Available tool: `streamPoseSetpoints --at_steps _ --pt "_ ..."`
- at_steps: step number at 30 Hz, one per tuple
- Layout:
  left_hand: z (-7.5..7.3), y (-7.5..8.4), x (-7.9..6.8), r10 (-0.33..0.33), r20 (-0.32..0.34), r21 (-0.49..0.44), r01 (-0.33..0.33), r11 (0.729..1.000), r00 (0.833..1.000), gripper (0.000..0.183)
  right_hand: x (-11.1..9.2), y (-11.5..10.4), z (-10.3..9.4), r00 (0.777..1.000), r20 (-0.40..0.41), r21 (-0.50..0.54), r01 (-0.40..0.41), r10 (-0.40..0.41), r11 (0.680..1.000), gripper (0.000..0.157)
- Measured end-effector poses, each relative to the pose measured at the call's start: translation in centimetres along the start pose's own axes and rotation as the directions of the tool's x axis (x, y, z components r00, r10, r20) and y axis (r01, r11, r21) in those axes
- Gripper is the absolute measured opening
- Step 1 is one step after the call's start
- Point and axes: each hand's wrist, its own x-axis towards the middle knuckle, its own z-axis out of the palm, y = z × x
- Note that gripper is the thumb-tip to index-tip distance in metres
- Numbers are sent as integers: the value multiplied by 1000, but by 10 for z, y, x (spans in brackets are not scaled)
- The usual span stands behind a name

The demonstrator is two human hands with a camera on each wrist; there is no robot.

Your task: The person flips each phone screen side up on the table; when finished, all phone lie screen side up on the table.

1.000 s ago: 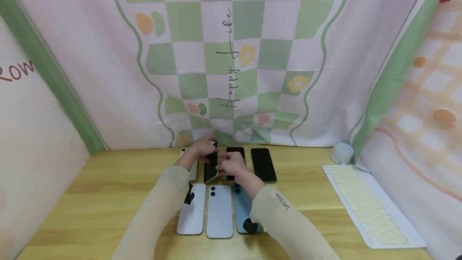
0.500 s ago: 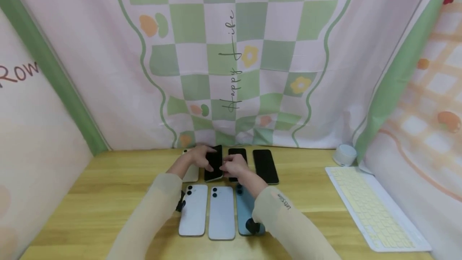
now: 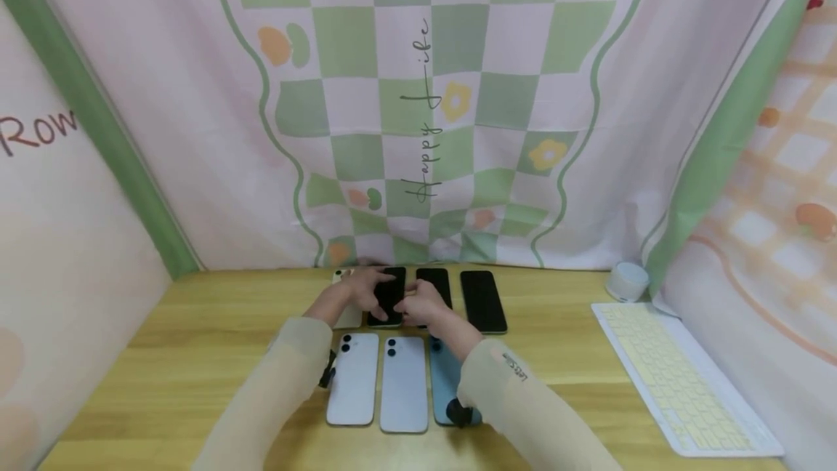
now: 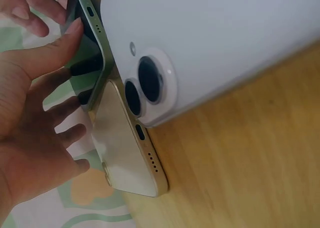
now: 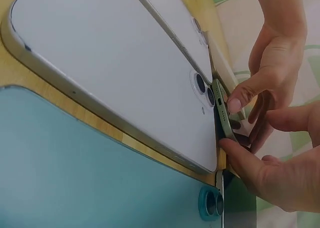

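A pale green phone (image 3: 391, 296) lies screen up in the back row. My left hand (image 3: 356, 291) reaches over it from the left, thumb and fingers spread across the dark screen. In the left wrist view that hand (image 4: 30, 102) has fairly straight fingers against the phone (image 4: 104, 42). My right hand (image 3: 421, 304) is at the phone's right edge. From the right wrist, one finger of my right hand (image 5: 285, 180) touches the phone's edge (image 5: 223, 110), and its thumb stands apart. A cream phone (image 3: 349, 317) lies back up, left of the green one.
Two more dark-screened phones (image 3: 484, 302) lie to the right in the back row. In front are a white phone (image 3: 353, 387), a lavender phone (image 3: 404, 391) and a blue phone (image 3: 446, 384), backs up. A keyboard (image 3: 686, 380) and a small white cylinder (image 3: 628, 282) stand right.
One second ago the green phone was tilted up on its side between both hands. It has been lowered, screen up, onto the table, and my left fingers have spread over it.
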Motion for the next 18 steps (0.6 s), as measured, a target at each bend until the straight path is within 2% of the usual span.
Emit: streamPoseSetpoints --at_steps 5,14,18 --pt "4 0 0 -19 3 -12 19 1000 1000 83 0 -1 0 1000 11 -42 -6 7 999 64" --pt "2 -1 -3 -27 9 -22 28 999 1000 82 1 -6 -1 999 30 -78 -27 29 997 53" --pt "4 -2 -3 -6 -3 -18 6 1000 1000 83 0 -7 -1 1000 14 -178 8 -6 984 50"
